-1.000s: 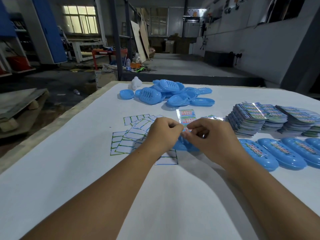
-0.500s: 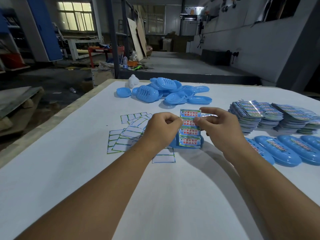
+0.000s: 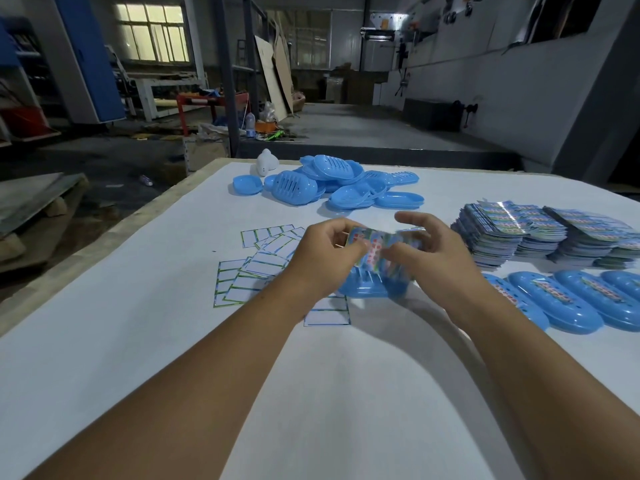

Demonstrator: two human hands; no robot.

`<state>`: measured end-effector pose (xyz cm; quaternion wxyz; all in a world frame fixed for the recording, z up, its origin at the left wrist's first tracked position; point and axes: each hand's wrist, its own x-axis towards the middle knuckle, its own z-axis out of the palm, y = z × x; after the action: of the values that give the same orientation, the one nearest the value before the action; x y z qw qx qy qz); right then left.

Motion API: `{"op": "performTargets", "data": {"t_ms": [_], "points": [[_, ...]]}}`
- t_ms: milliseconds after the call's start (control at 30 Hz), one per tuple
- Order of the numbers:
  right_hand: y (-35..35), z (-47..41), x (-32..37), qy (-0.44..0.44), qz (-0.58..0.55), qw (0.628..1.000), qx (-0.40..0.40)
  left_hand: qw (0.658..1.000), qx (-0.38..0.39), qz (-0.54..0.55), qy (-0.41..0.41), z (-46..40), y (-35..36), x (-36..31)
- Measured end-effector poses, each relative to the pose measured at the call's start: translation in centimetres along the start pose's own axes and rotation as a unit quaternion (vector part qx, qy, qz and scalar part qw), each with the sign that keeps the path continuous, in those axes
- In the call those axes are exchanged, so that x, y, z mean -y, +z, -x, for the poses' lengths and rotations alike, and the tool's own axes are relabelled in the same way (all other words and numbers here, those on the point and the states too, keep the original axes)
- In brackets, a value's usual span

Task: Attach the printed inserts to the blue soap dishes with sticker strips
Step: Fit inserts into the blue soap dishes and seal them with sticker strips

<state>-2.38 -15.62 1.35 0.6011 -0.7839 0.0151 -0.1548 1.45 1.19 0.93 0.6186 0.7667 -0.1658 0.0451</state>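
A colourful printed insert (image 3: 375, 249) lies blurred over a blue soap dish (image 3: 367, 287) on the white table (image 3: 138, 341). My left hand (image 3: 325, 258) pinches the insert's left edge. My right hand (image 3: 433, 254) holds its right side, thumb on the insert, upper fingers spread. Sheets of white sticker strips with green borders (image 3: 256, 268) lie left of the dish, partly under my left hand.
A pile of loose blue soap dishes (image 3: 329, 185) and a white object (image 3: 266, 161) sit at the far side. Stacks of printed inserts (image 3: 540, 233) stand at the right, with a row of finished dishes (image 3: 581, 299) in front. The table edge runs along the left.
The insert, held upright over the dish half a second ago, now tilts down across it. My right hand's fingers have spread. The camera view has shifted slightly.
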Motion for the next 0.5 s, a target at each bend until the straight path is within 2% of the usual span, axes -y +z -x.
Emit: {"op": "performTargets", "data": {"t_ms": [133,367,500], "points": [[-0.09,0.15,0.0,-0.019,-0.01,0.999,0.036,0.999,0.032,0.016,0.02,0.32,0.0,-0.17],[-0.01,-0.19,-0.32,-0.003,-0.048,0.999,0.002,0.998,-0.041,0.04,0.013,-0.04,-0.25,-0.64],[0.01,-0.35,-0.45,0.003,-0.053,0.999,0.009,0.997,-0.06,0.046,0.004,-0.21,-0.4,-0.52]]}}
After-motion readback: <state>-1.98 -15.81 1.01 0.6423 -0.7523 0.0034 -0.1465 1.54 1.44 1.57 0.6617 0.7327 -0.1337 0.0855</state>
